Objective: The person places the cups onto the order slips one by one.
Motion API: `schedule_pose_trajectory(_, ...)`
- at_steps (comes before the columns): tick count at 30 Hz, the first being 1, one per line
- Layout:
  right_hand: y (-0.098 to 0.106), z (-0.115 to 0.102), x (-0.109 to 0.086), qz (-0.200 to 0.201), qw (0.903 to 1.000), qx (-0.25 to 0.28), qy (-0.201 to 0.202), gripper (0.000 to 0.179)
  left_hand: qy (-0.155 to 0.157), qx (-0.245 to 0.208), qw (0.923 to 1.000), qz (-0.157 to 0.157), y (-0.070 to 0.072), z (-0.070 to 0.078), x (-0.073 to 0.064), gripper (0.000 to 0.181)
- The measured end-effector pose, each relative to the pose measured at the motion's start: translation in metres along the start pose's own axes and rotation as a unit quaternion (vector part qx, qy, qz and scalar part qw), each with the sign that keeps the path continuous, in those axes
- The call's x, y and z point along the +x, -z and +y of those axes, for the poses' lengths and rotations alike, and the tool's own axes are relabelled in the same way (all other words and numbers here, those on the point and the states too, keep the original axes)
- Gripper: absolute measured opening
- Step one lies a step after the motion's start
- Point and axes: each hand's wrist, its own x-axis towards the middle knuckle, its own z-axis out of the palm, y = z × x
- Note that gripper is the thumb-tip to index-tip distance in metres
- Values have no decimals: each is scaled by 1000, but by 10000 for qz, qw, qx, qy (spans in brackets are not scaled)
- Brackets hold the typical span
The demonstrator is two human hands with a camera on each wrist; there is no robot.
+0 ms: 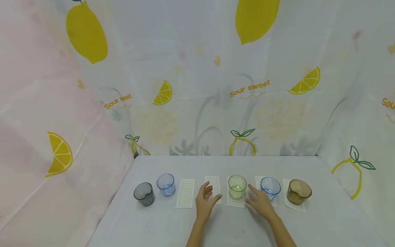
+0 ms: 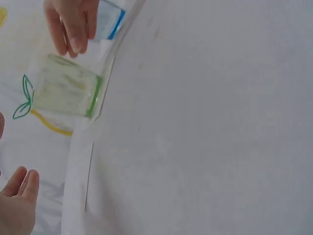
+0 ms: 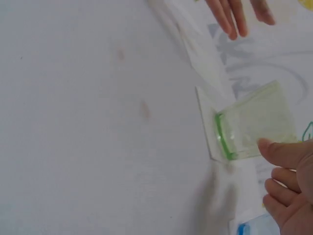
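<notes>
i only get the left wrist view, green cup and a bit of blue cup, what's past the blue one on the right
Observer: A brown cup, last in the row.
Operator: ok and at the far left
Observer: A grey cup, with a second blue cup beside it.
Operator: and just left of the left hand
Observer: A slip ruled with lines, on the side away from the green cup.

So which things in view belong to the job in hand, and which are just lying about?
Likely the job:
green glass
amber glass
right-side blue glass
paper slips beneath these
two bare lined slips
grey glass
left-side blue glass

Just surroundings:
white table
lemon-print cloth
</notes>
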Motion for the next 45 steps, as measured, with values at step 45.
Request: schedule_pose_trajectory(45, -60, -90, 50, 182, 9749, 1358, 1755, 55, -198, 1993, 9003, 3865, 175, -18, 20, 97)
